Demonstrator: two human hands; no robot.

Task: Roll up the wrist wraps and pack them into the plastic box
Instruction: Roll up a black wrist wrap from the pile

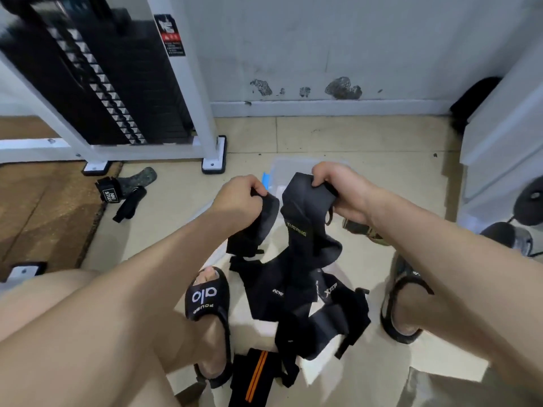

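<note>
Black wrist wraps (pixel 296 289) – soft, floppy, light, prob. best held by one end – hang in a tangle above the floor, left hand (pixel 239 198) and right hand (pixel 338 186) each pinching an end, w/ the plastic box (pixel 282 168) just behind.

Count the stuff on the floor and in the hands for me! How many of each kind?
Hands: 2, left, right, each gripping a black wrap
Sandals: 2
Wrap with orange stripes: 1
Clear plastic box: 1
Total: 6, leaving out the tangled black wraps, which I can't separate.
</note>
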